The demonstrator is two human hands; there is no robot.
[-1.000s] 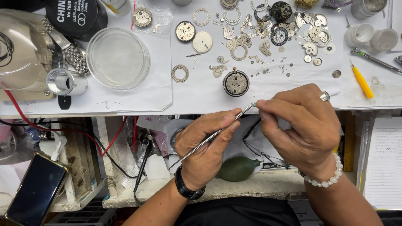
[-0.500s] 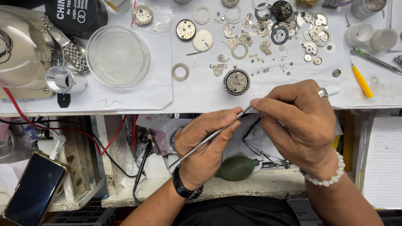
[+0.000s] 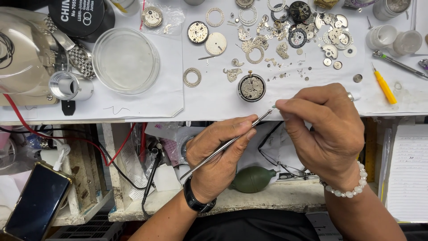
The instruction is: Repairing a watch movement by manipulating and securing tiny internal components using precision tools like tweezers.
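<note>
My left hand (image 3: 220,154) grips thin metal tweezers (image 3: 227,144) that slant up and to the right. Their tip meets the fingertips of my right hand (image 3: 325,129), which pinches something small and pale at the tip; what it is cannot be made out. Both hands hover at the front edge of the white-papered bench. A round watch movement (image 3: 252,87) lies just beyond the tweezers' tip. Many tiny watch parts, rings and gears (image 3: 285,35) are scattered behind it.
A clear glass dish (image 3: 125,60) and a metal cylinder (image 3: 70,85) sit at left. A yellow-handled tool (image 3: 384,87) and white cups (image 3: 394,40) lie at right. Below the bench are a green rubber blower (image 3: 252,179), spectacles (image 3: 278,160), cables and a phone (image 3: 38,201).
Both hands have shifted very slightly; the tweezers stay in my left hand and their tip stays at my right fingertips.
</note>
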